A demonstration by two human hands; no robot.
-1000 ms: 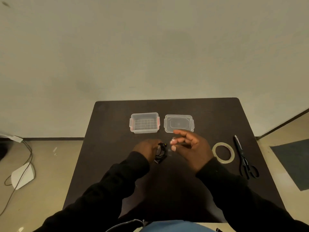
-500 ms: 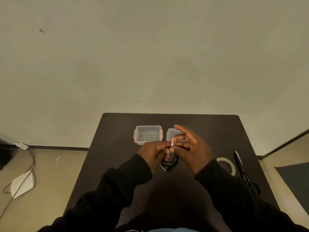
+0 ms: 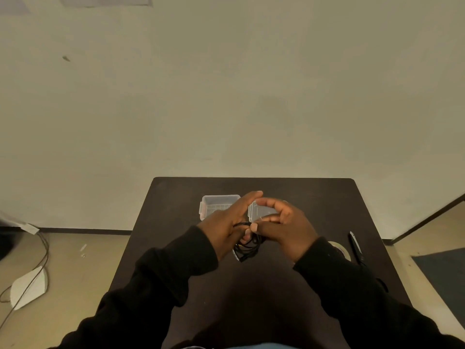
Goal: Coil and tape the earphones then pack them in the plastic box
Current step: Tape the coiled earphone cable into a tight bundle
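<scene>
A coil of black earphones [image 3: 247, 245] hangs between my two hands above the middle of the dark table [image 3: 314, 197]. My left hand [image 3: 226, 225] holds the coil from the left, with its fingers stretched forward. My right hand [image 3: 284, 227] pinches the top of the coil, thumb and fingers curled; any tape there is too small to see. Behind my hands stands the open clear plastic box [image 3: 216, 205], and its lid [image 3: 260, 212] lies to the right of it, partly hidden. The tape roll [image 3: 341, 249] lies right of my right wrist, half covered by the sleeve.
Black scissors [image 3: 356, 246] lie near the table's right edge, beyond the tape roll. On the floor at the left are a white object [image 3: 29, 287] and cables [image 3: 42, 250]. A wall stands close behind the table.
My hands have come together and lifted the earphone coil off the table. My left fingers now stretch forward over the box. The camera has tilted up, showing more wall.
</scene>
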